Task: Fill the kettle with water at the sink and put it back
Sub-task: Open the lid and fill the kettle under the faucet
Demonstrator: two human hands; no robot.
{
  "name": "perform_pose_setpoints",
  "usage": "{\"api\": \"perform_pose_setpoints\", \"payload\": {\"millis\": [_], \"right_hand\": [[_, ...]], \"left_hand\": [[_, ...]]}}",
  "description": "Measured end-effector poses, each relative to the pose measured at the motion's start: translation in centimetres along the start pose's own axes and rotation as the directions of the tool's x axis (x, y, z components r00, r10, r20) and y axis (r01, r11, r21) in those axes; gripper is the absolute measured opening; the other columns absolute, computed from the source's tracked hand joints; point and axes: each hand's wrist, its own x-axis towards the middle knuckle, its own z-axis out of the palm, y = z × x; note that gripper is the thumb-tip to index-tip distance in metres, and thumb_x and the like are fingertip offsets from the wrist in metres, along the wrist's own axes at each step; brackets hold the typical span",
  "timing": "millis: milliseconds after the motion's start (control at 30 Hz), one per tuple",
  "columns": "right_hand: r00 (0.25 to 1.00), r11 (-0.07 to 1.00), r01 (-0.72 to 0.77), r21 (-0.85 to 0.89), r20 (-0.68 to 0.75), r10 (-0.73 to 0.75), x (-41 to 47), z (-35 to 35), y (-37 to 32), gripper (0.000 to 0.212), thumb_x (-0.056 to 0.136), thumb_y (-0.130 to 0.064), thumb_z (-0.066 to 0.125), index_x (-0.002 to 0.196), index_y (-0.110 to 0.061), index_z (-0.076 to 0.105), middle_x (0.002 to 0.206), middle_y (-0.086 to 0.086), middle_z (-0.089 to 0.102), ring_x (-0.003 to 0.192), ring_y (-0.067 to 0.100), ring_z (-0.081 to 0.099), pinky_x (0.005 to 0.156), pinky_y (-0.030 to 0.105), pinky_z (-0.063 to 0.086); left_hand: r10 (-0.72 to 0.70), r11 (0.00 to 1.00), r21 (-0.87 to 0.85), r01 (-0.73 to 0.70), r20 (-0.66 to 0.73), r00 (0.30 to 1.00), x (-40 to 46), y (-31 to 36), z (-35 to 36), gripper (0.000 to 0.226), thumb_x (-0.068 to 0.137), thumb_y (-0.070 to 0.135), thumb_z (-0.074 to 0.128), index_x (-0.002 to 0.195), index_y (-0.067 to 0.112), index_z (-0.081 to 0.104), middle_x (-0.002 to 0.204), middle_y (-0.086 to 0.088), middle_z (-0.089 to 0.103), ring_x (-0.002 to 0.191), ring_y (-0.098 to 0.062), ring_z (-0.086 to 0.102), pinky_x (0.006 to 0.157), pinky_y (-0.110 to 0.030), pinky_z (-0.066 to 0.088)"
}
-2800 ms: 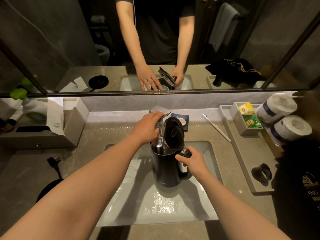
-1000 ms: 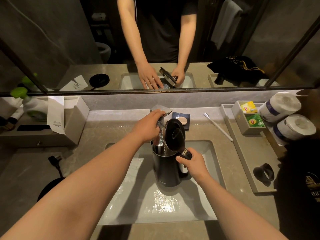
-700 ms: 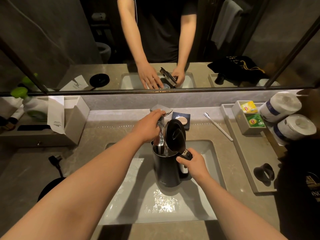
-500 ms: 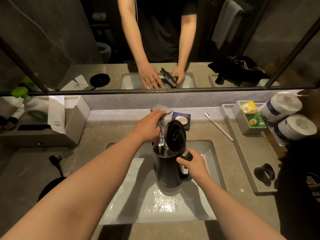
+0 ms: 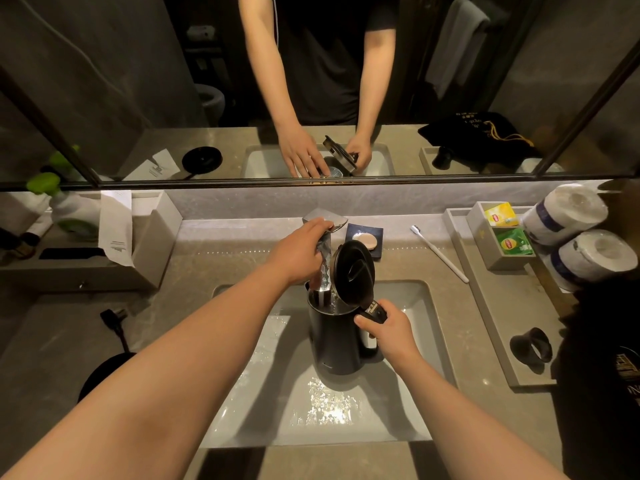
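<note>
The black kettle [image 5: 334, 341] stands upright inside the sink [image 5: 420, 403], its lid [image 5: 353, 271] flipped up and open toward the right; a stream of water [image 5: 325, 268] runs from the faucet [image 5: 323, 220] straight down into the open mouth; the right hand [image 5: 388, 332] is wrapped around the kettle's handle on its right side, fingers closed on it, thumb up near the lid hinge; the left hand [image 5: 298, 252] rests on the faucet, curled over its top and side, gripping it; the two hands are close but apart, one on each side of the kettle's rim; the basin floor in front of the kettle is wet and glinting; on the counter to the left lies the round black kettle base [image 5: 104, 375] with its cord and plug [image 5: 112, 315], well apart from the kettle; behind the faucet sits a dark soap dish [image 5: 365, 239] with a pale bar on it; a white toothbrush [image 5: 440, 254] lies to the right of that; farther right, a grey tray [image 5: 495, 306] carries a box of tea bags [image 5: 502, 233] and a black cup on its side [image 5: 531, 348]; two wrapped toilet rolls [image 5: 581, 237] are stacked at the far right; the mirror [image 5: 138, 81] above the counter shows both arms and the open kettle.
</note>
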Motion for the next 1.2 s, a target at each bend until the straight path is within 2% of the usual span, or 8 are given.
{"api": "perform_pose_setpoints", "payload": {"millis": [367,733,867,1200], "right_hand": [[1.0,1.0,-0.005,0.019,0.015,0.005,-0.23,0.22,-0.11,0.017,0.083,-0.02,0.076,0.094,-0.023,0.063,0.091,-0.001,0.065,0.085,0.021,0.06,0.072,0.033,0.049],[1.0,0.999,-0.005,0.037,0.003,0.005,0.15,-0.04,0.48,0.022,0.081,-0.021,0.077,0.099,-0.024,0.065,0.096,0.0,0.068,0.091,0.021,0.063,0.073,0.033,0.051],[1.0,1.0,-0.007,0.03,0.005,0.007,0.19,0.04,0.52,0.022,0.081,-0.022,0.077,0.099,-0.023,0.065,0.096,-0.001,0.068,0.091,0.02,0.063,0.073,0.033,0.052],[1.0,0.999,-0.006,0.035,0.01,0.005,0.12,0.18,0.41,0.019,0.081,-0.022,0.077,0.095,-0.026,0.065,0.095,-0.002,0.068,0.09,0.018,0.062,0.072,0.031,0.051]], "left_hand": [[0.008,1.0,-0.023,-0.009,-0.019,1.0,-0.16,0.17,0.05,0.062,0.082,0.009,0.051,0.139,0.028,0.035,0.147,0.005,0.038,0.122,-0.023,0.048,0.09,-0.04,0.047],[-0.005,0.999,-0.032,0.005,-0.013,1.0,-0.17,0.22,0.14,0.061,0.083,0.008,0.05,0.14,0.026,0.036,0.149,0.002,0.037,0.125,-0.024,0.046,0.094,-0.038,0.044],[0.011,0.999,-0.037,-0.012,-0.03,0.999,-0.2,0.27,0.16,0.061,0.082,0.008,0.051,0.138,0.026,0.036,0.145,0.003,0.04,0.121,-0.023,0.049,0.087,-0.033,0.042],[-0.005,1.0,-0.021,0.005,-0.015,1.0,-0.19,0.26,0.1,0.064,0.082,0.007,0.051,0.142,0.026,0.034,0.15,0.002,0.035,0.126,-0.024,0.045,0.093,-0.037,0.042]]}}
